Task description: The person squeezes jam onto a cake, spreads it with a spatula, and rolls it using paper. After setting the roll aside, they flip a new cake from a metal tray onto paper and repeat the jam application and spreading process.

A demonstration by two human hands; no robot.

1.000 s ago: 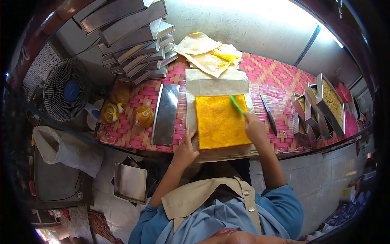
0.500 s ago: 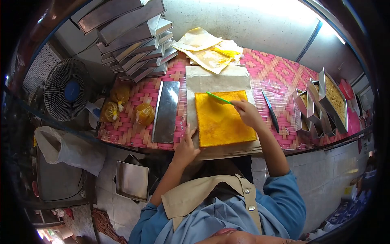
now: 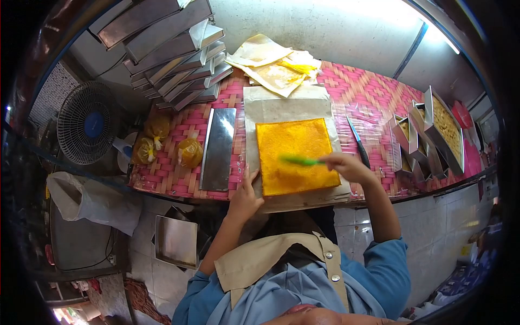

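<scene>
A square golden-yellow cake (image 3: pixel 295 138) lies flat on a stack of brownish paper sheets (image 3: pixel 287 103). My right hand (image 3: pixel 349 167) is closed around the handle of a green spatula (image 3: pixel 306 161), which is blurred by motion over the lower middle of the cake. At the cake's lower left corner, my left hand (image 3: pixel 245 200) rests on the paper edge, fingers stretched out along the cake's side. A dark-handled knife (image 3: pixel 359 143) lies right of the paper. To the left is a flat metal sheet (image 3: pixel 218 149).
Bags of yellow-brown filling (image 3: pixel 189 151) sit at the table's left, near a fan (image 3: pixel 84 123). Metal pans (image 3: pixel 168 54) are piled at the back left, beside yellow-stained paper (image 3: pixel 276 62). Filled tins (image 3: pixel 444 130) stand at the right end of the red woven-pattern table (image 3: pixel 357 86).
My right hand has moved down and to the right, bringing the green spatula from the cake's upper part to its lower middle. The left hand stays at the cake's left side.
</scene>
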